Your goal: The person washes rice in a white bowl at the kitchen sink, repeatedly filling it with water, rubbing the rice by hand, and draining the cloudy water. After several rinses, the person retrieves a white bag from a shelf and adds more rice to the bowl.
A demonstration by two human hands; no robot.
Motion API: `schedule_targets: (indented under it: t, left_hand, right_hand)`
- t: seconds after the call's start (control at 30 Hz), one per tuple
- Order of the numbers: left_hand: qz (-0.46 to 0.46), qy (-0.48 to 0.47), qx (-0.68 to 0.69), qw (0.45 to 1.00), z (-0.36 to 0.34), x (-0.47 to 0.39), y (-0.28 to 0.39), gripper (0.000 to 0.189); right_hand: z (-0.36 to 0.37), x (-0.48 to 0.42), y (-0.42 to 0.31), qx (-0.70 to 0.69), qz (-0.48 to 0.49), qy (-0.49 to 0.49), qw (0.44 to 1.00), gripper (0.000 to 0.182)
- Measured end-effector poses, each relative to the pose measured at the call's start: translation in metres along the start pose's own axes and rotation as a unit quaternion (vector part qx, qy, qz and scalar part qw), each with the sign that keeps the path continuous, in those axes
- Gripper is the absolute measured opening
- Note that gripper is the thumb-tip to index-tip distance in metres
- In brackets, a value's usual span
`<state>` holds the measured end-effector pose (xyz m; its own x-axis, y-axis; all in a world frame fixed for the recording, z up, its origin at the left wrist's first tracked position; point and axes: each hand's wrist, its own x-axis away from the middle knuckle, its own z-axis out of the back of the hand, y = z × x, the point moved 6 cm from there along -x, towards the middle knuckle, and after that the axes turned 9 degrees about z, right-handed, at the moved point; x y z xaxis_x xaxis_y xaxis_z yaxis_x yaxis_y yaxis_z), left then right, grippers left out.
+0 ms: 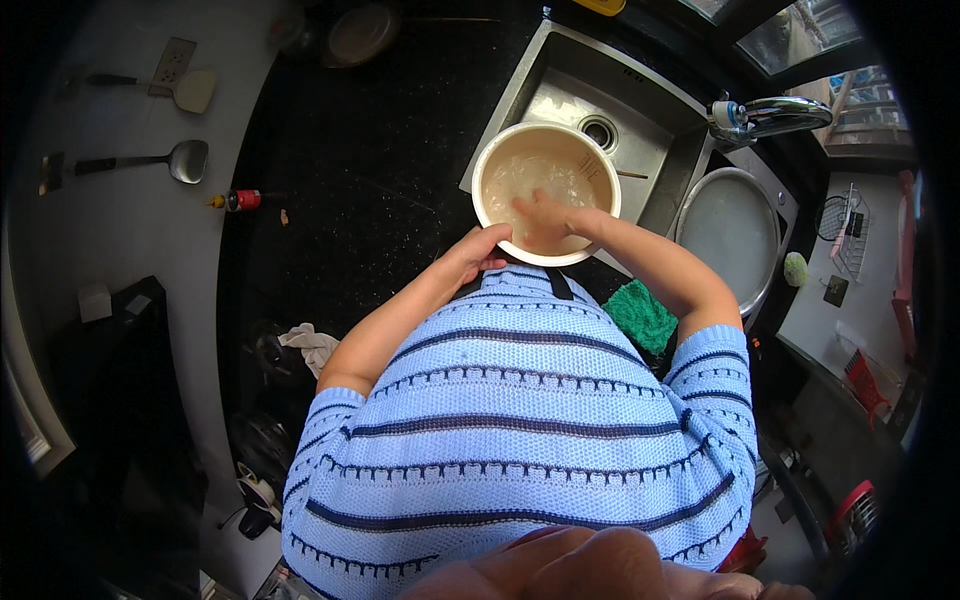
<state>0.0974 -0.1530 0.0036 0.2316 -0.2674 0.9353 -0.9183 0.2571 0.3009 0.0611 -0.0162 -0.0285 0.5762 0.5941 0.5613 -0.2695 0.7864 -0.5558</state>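
A round, cream-coloured pot (545,132) with measuring marks inside holds cloudy water and stands at the near edge of the steel sink (517,71). My left hand (482,249) grips its near left rim, thumb over the edge and fingers outside. Inside the pot, my right hand (547,219) is in the water with its fingers spread; what lies beneath them is not clear. A thin brown stick (632,175) shows just right of the pot. Beyond the pot lies the sink's drain (598,133).
A chrome faucet (784,112) rises at the sink's right. A large round metal tray (729,232) and a green cloth (640,316) lie to the right. On the dark counter (352,165) are a small red-labelled bottle (244,200) and a pale cloth (309,345).
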Motion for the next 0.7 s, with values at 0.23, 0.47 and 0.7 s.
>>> schedule_targets:
  t: [0.23,0.47,0.7]
  left_hand:
    - [0.01,-0.003,-0.017,1.0,0.001,0.002,-0.001,0.035]
    - [-0.008,-0.002,-0.014,1.0,-0.002,0.008,0.004,0.036]
    - [0.0,-0.018,0.007,1.0,-0.003,-0.004,-0.001,0.035]
  right_hand:
    - [-0.024,0.01,-0.014,-0.037,0.093,-0.167,0.981,0.052]
    - [0.048,0.03,0.016,0.164,-0.01,0.121,0.979,0.055]
    - [0.013,0.008,-0.014,0.119,0.16,0.038,0.979,0.046]
